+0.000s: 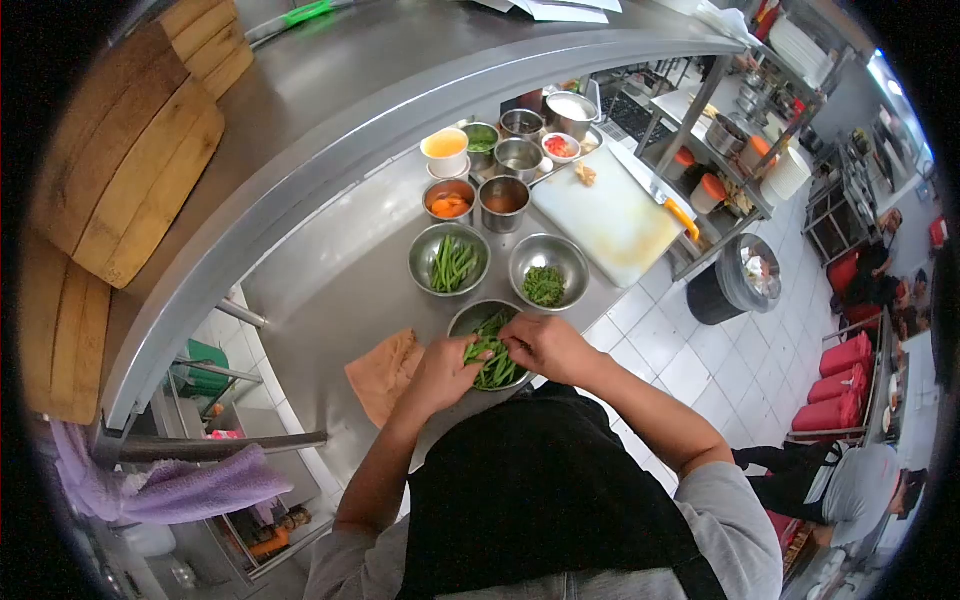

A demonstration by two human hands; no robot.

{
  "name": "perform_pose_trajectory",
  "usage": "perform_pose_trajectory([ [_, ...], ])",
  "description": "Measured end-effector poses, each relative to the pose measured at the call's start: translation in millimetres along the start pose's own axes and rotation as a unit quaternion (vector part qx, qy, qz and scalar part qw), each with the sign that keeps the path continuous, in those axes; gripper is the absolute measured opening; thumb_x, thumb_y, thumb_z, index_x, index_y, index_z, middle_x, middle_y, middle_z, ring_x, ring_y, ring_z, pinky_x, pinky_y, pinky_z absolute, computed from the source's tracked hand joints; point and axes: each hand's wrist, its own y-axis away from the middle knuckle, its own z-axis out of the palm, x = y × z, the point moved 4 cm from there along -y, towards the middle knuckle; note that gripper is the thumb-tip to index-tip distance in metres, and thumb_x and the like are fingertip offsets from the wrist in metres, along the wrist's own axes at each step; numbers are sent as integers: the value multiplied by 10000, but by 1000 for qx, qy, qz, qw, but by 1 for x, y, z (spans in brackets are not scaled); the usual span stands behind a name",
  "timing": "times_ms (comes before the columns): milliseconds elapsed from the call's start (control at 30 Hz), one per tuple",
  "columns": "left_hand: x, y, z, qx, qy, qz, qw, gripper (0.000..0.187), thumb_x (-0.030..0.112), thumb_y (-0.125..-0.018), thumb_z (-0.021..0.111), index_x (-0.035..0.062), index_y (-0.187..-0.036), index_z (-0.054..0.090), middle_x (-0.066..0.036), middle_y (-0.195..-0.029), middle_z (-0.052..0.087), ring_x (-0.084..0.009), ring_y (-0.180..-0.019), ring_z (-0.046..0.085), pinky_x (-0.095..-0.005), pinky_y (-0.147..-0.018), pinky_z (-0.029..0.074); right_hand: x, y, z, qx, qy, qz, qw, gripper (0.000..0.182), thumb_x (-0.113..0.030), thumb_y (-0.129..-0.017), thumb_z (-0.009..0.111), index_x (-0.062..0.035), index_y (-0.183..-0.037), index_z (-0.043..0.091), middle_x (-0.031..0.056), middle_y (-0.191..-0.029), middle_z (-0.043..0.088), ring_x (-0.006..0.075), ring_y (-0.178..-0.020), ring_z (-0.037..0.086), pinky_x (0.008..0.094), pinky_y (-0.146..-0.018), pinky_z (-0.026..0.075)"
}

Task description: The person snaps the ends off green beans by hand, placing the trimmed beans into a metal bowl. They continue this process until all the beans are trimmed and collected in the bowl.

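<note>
Both of my hands are over a metal bowl full of green beans, close in front of my apron. On the left side, my left hand is closed, its fingertips pinching a green bean. My right hand is closed too, its fingers pinched on a bean at the bowl's right side; the grip itself is partly hidden. Just beyond stand a metal bowl of longer bean pieces and another with small green bits. An orange-brown cloth lies left of my left hand.
A white cutting board holds a yellow-handled knife. Several metal containers, one with sliced carrots, stand at the back. A steel shelf edge curves overhead. A lined bin stands right; people are farther off.
</note>
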Motion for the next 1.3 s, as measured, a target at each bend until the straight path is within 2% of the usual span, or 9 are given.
perform_pose_trajectory([
  [100,0,3,4,-11,1,38,999,285,198,-919,662,-84,-955,640,-308,-805,622,-478,-753,603,-444,-669,489,6,5,12,-4,21,12,1000,135,-53,-808,675,-4,-930,648,163,-822,631,322,-707,638,356,-642,520],
  [233,-9,-1,12,53,74,21,996,261,232,-969,629,-28,-949,624,-192,-740,633,-286,-630,599,-419,-615,475,31,2,36,65,-19,78,995,83,-64,-854,628,-10,-917,625,124,-817,649,262,-651,641,338,-594,505],
  [300,-9,-4,7,94,113,27,989,258,233,-984,611,-21,-942,620,-152,-702,626,-241,-587,579,-400,-574,469,66,-4,48,211,-358,307,856,89,-68,-912,560,-16,-965,609,61,-806,650,170,-625,627,298,-565,496],
  [367,-31,-4,6,74,393,-133,907,228,228,-1001,592,11,-932,607,-34,-619,521,-136,-509,483,-328,-476,409,71,-6,44,210,-451,317,807,127,-61,-951,505,-13,-1021,599,30,-849,640,102,-663,607,262,-575,500],
  [567,-42,2,-15,133,593,-155,779,212,227,-1014,577,19,-972,558,21,-608,392,-94,-473,389,-280,-449,363,31,2,65,-71,-490,292,818,197,-76,-976,524,-7,-1116,645,13,-906,621,84,-738,584,238,-654,502],
  [867,-43,9,-5,126,561,-138,806,200,227,-1019,565,28,-1004,552,16,-611,412,-100,-487,399,-280,-459,346,7,-8,79,-63,-438,289,849,178,-120,-941,552,-3,-993,676,20,-802,612,101,-716,570,277,-637,470],
  [933,-41,12,-4,130,525,-134,830,203,232,-1020,563,30,-1000,553,15,-614,414,-99,-492,403,-280,-461,346,7,-13,77,-16,-260,139,955,216,-141,-907,534,31,-857,655,113,-746,620,213,-673,580,368,-662,477],
  [1200,-86,46,-30,305,591,-101,739,206,191,-1022,532,21,-911,563,-7,-664,477,-116,-568,475,-281,-524,412,71,-17,17,184,-354,301,866,276,-152,-941,479,24,-854,673,53,-822,635,142,-734,561,303,-685,461],
  [1300,-135,74,-24,277,350,-209,870,189,166,-1015,517,34,-889,569,-33,-714,538,-124,-604,519,-292,-573,455,111,-17,-32,221,-195,285,912,220,-58,-890,527,22,-1022,683,106,-904,661,183,-824,619,318,-763,496],
])
